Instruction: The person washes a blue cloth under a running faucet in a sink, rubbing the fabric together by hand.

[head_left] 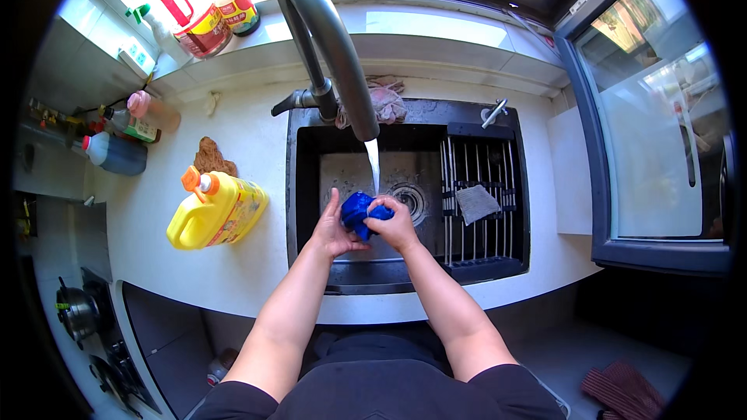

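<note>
A crumpled, wet-looking blue cloth (355,211) is over the dark sink (406,286), just below the running water (374,163) of the tall grey faucet (348,70). My right hand (395,224) grips the cloth from the right, fingers curled over its top. On the other side, my left hand (333,230) is open, thumb raised and fingers spread, with its palm turned toward the cloth. Whether the left fingers touch the cloth's underside I cannot tell. Beneath my hands the round drain (412,204) shows on the sink bottom.
A rolling rack (478,241) covers the sink's right side, bearing a grey scouring pad (477,204). Left of the sink stand a yellow pump jug (218,214) and a brown rag (212,157). A pinkish cloth (387,103) lies behind the faucet. An open window (661,124) juts in at right.
</note>
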`<state>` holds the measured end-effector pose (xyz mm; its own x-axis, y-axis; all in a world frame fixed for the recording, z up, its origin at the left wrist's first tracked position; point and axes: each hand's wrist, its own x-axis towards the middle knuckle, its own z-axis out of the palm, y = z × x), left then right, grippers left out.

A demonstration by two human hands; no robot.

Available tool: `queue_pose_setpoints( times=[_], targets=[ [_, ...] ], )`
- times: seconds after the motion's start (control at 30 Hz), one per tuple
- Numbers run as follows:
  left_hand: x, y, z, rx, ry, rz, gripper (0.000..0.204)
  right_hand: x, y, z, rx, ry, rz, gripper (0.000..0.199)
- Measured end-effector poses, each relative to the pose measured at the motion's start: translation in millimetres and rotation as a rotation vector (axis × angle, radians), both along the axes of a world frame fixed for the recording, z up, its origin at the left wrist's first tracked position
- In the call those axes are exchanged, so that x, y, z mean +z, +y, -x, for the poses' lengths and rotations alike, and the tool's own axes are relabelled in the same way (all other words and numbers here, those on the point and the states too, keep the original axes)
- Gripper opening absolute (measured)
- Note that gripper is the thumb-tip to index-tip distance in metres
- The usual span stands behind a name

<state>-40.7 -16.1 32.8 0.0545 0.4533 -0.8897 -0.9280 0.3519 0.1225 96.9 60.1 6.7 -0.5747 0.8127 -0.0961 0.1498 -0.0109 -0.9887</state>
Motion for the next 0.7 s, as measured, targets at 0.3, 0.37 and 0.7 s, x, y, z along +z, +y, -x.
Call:
queue_pose_setpoints(
  times=[0.3, 0.37, 0.7],
  targets=[
    [-28, 22, -32, 0.254, 0.315, -0.329, 0.024, 5, -9, 0, -0.266, 0.157, 0.242, 0.055],
    [-24, 29, -42, 0.308, 0.349, -0.279, 0.025, 9, -13, 14, -0.305, 0.194, 0.347, 0.051],
    [-4, 45, -56, 0.4, 0.784, -0.092, 0.015, -3, -13, 32, -0.548, 0.075, 0.202, 0.028]
  ],
)
